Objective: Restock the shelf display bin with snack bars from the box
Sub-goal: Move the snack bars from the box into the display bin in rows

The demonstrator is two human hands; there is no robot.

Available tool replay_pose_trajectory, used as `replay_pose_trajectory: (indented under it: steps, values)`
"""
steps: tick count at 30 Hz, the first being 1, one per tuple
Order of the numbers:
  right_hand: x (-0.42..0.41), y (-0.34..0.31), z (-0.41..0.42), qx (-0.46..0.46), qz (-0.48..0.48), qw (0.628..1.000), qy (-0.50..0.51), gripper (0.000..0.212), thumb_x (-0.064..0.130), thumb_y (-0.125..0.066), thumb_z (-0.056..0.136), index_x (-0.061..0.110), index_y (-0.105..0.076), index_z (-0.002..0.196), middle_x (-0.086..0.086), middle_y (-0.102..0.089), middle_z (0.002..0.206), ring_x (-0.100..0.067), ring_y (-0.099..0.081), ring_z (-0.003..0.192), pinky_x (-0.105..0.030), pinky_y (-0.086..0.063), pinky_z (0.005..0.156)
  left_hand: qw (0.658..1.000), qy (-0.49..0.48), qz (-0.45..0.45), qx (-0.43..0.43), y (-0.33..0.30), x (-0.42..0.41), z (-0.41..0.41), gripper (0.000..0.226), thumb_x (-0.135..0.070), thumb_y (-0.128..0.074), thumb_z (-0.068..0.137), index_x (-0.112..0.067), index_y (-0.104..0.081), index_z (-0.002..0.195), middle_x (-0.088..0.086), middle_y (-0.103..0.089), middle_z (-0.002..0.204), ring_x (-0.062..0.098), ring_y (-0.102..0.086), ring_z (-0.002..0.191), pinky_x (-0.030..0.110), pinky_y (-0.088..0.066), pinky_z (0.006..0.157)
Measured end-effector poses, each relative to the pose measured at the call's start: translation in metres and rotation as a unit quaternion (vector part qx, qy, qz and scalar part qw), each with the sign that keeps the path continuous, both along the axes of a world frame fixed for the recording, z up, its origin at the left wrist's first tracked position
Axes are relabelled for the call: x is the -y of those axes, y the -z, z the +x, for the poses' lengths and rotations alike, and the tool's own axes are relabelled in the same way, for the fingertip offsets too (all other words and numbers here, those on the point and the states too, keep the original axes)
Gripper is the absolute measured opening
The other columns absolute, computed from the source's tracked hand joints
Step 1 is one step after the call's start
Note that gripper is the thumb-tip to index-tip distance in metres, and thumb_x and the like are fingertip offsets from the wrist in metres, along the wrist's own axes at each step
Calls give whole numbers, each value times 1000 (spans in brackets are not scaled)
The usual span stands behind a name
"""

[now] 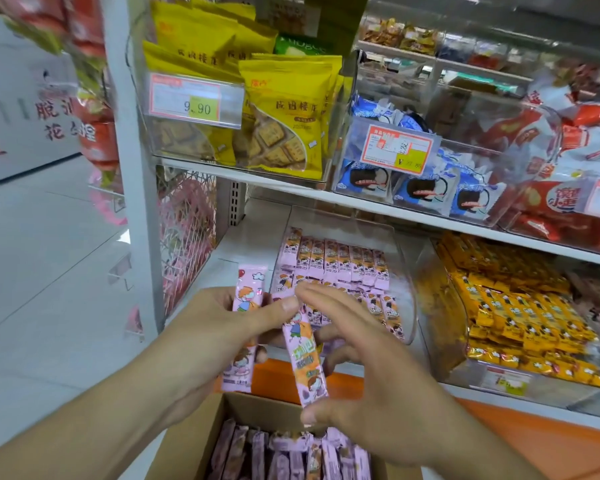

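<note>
Right now, in the head view, the left hand (219, 327) grips a few pink snack bars (245, 306), its fingers (278, 308) curled round them with the thumb pressed on the front of one wrapper. The right hand (368, 372) meets it in front of the shelf; its fingers are nearly straight and spread, and its thumb touches the lower end of a tilted bar (303, 362), so it steadies the bar more than it clamps it. Below the hands sits the open cardboard box (201, 431), packed with more bars (284, 455) standing on end. Just beyond the hands, on the lower shelf, is the clear plastic bin (400, 271), already holding neat rows of the same pink bars (333, 261) toward the back, with looser ones in front. The main risk, I judge, is the tilted bar slipping: the wrappers look glossy and slick, it is held only lightly at its ends, and it could drop back into the box or onto the floor. Bars pushed in carelessly could also knock the tidy rows askew. The bars are slim, flat and rectangular with crimped ends; the bin is rigid and see-through with a curved front wall; the box is matte brown card.
</note>
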State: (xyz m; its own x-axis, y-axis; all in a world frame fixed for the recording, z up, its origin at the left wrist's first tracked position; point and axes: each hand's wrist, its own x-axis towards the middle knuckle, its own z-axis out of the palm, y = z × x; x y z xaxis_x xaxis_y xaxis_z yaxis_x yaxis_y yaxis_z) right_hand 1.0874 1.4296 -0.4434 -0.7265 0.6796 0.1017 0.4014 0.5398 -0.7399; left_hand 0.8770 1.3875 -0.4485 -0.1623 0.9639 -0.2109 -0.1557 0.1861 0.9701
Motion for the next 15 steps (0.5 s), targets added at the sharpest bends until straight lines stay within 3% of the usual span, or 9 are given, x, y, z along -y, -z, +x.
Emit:
replay_pose_trajectory:
  steps: [3,7,10,12,15]
  values:
    - [-4,7,1,-18,-14,999,22,106,22,-101,67,58,-43,148,37,-32,153,-7,-59,119,-28,-58,88,999,31,-4,-21,2,-2,-1,22,-25,-78,87,-7,-81,100,13,-81,95,16,-71,71,24,-48,58]
    - [-17,14,2,-39,-34,997,55,102,27,-103,62,59,-47,141,29,-45,143,-12,-64,111,-30,-59,88,999,23,-21,-9,4,-6,-4,23,-32,-72,92,-13,-81,102,7,-82,97,14,-71,70,14,-44,46]
    - [-45,15,-9,-16,-7,993,120,97,36,-101,63,60,-44,138,28,-50,131,-1,-61,107,-22,-57,85,999,-4,-25,-43,11,-10,-10,19,-38,-72,93,-21,-81,95,7,-81,91,17,-74,71,22,-44,55]
    - [-79,19,-21,15,44,988,149,92,43,-97,67,51,-43,141,29,-43,135,5,-56,110,-18,-54,87,998,-12,-28,-59,16,-14,-14,21,-43,-73,91,-23,-80,94,8,-79,88,28,-77,81,33,-43,64]
    - [-139,31,-45,48,67,979,189,92,53,-92,71,35,-45,148,17,-45,138,-3,-52,125,-29,-48,105,998,-13,-28,-60,21,-23,-20,18,-48,-73,89,-31,-79,90,2,-77,77,31,-77,91,34,-46,68]
